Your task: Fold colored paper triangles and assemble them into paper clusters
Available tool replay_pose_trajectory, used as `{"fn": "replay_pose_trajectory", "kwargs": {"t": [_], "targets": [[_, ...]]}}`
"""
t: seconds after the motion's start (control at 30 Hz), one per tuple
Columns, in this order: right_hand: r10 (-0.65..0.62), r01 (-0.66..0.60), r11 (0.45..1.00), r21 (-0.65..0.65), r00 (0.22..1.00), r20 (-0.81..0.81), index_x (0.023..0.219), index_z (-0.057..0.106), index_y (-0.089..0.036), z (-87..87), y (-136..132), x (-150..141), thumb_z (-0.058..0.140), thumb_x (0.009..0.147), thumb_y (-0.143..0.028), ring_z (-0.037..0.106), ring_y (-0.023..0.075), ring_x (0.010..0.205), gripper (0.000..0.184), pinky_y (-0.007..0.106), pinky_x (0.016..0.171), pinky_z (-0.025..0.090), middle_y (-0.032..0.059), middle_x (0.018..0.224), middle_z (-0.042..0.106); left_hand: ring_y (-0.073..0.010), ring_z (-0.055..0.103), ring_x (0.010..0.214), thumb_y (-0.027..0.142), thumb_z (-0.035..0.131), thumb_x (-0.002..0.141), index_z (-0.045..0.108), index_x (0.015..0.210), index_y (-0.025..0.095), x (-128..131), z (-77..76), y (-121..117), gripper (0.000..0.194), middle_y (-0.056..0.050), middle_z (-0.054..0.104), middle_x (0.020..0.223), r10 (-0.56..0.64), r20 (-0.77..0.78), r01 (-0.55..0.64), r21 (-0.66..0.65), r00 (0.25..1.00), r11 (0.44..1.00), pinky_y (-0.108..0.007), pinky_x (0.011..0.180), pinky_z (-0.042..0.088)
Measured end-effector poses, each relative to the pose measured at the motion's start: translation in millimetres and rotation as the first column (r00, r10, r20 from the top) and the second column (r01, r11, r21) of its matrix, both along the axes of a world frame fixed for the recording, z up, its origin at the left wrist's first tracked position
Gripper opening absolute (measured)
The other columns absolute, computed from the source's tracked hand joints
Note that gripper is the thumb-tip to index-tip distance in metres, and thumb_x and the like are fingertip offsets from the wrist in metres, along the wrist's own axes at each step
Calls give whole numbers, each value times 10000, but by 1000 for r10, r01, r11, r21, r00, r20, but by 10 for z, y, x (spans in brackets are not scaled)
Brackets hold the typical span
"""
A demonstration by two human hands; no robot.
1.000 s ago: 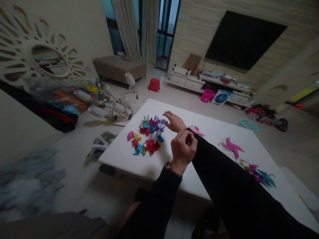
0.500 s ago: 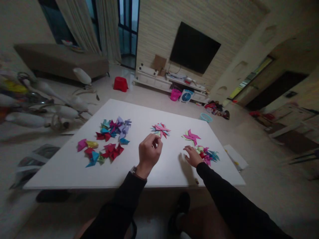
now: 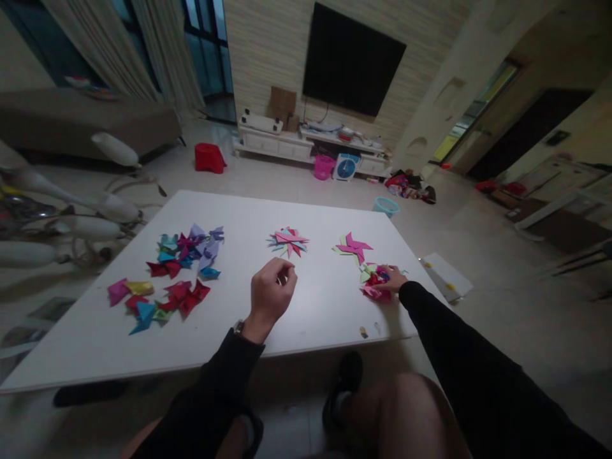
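A white table (image 3: 310, 306) carries coloured folded paper pieces. My left hand (image 3: 269, 294) hovers above the table's middle with its fingers curled into a loose pinch; what it holds, if anything, is too small to see. My right hand (image 3: 393, 278) rests at the table's right edge, fingers closed over a small heap of folded paper stars (image 3: 374, 285). A pink and green paper star (image 3: 352, 245) lies just behind that heap. Another layered pink star (image 3: 288, 240) lies beyond my left hand. A spread of loose folded pieces (image 3: 172, 274) covers the table's left part.
A fallen chandelier with white lamp shades (image 3: 62, 217) lies on the floor left of the table. Behind stand a red stool (image 3: 209, 157), a low TV cabinet (image 3: 306, 143), a pink bucket (image 3: 323, 167) and a teal basin (image 3: 385, 206). My knee (image 3: 406, 414) shows below the table's near edge.
My right hand has crossed from the loose pieces at the left to the heap at the right edge and closed on it. The view swung right. My left hand stayed curled.
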State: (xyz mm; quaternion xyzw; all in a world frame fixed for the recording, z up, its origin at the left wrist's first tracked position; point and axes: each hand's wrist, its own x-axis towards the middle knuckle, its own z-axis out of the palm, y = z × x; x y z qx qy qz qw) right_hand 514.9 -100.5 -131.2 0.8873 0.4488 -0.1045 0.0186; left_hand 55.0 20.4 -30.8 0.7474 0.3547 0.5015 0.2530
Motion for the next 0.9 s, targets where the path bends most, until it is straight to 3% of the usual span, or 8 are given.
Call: {"fn": "replay_pose_trajectory", "kwargs": {"t": [0.2,0.33,0.43,0.53,0.7,0.9], "targets": [[-7,7,1000,-6,1000,21,1266,633,-243,-124,258,82,812,640,-516,526,389,1220,705,538,1041,389,148,1326,507,-107,520,563,169,560,859,614,764,186,14,-64,23,111,22,582,667,-14,-35,14,-4,999,1000,-238,586,413],[29,-29,999,22,999,15,1305,614,-237,-195,333,58,845,608,-505,556,362,1151,782,473,1021,411,152,1289,516,-105,523,570,166,566,858,618,766,184,6,-79,30,107,21,587,674,-4,-27,4,-10,1000,1000,-237,593,418],[58,-57,997,56,998,-12,1360,567,-241,-250,360,13,858,613,-471,608,271,1029,834,370,943,465,126,1261,527,-107,524,574,170,562,862,616,764,183,2,-80,28,113,20,583,671,-5,-18,5,-16,1000,1000,-237,594,416],[64,-62,995,83,998,-15,1277,617,-206,-277,369,-36,811,693,-398,617,200,891,644,296,840,482,101,1160,562,-105,516,562,167,561,858,610,755,181,1,-73,23,115,23,575,660,-13,-13,13,-9,1000,1000,-237,587,410],[94,-97,991,94,995,36,1042,708,-193,-238,311,-121,696,783,-253,583,175,823,266,262,772,440,69,995,605,-99,507,556,155,568,847,609,752,179,-5,-54,9,106,25,575,661,-46,42,46,-8,998,999,-233,576,405],[120,-130,985,114,988,95,942,747,-188,-81,248,-296,647,791,-194,575,178,799,181,271,749,424,62,915,644,-95,493,554,135,565,840,617,764,176,-30,-13,-31,101,28,562,662,-81,74,81,0,994,997,-233,568,395]]}}
